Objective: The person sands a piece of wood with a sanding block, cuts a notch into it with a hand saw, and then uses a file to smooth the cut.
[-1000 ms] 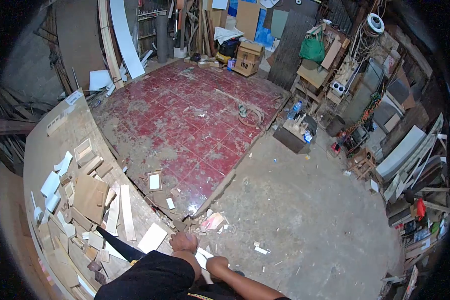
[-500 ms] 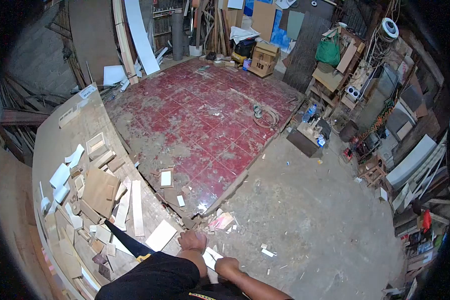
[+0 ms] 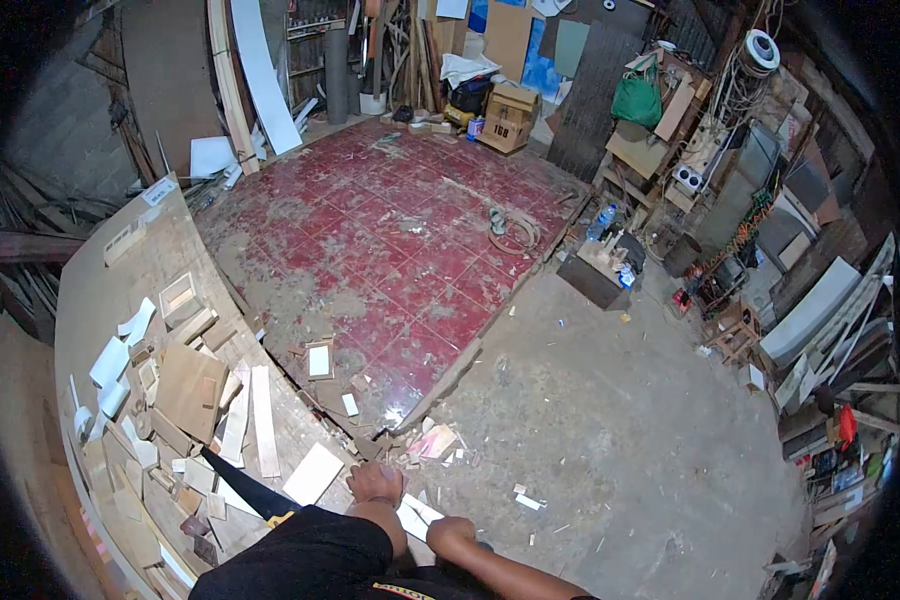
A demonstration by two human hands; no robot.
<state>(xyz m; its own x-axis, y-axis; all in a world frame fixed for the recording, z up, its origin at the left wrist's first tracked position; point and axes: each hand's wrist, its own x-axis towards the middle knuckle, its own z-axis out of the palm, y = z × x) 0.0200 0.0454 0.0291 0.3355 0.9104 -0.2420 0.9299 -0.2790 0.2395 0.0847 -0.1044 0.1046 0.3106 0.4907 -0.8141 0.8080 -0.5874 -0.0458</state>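
Note:
At the near edge of the wooden workbench (image 3: 192, 262), my left hand (image 3: 376, 484) is curled closed; what its fingers hold, if anything, is hidden. A white board piece (image 3: 411, 520), with a narrow strip along its far side, lies between my hands. My right hand (image 3: 454, 533) is closed at the right end of that strip, its fingertips turned out of sight. Left of my left hand a white rectangular panel (image 3: 313, 474) rests on the bench. A handsaw (image 3: 238, 482) with a yellow handle part lies on the bench beside my black sleeve.
Wood offcuts, white curved scraps and a brown wooden panel (image 3: 191, 390) cover the bench's left part. Beyond it is a dusty red tiled floor (image 3: 400, 250). A dark box (image 3: 594, 282) stands on the concrete floor, and stacked boards line the right side.
The whole view has shifted slightly, so bench and floor appear a little further left. Both hands keep nearly the same pose and place around the white piece.

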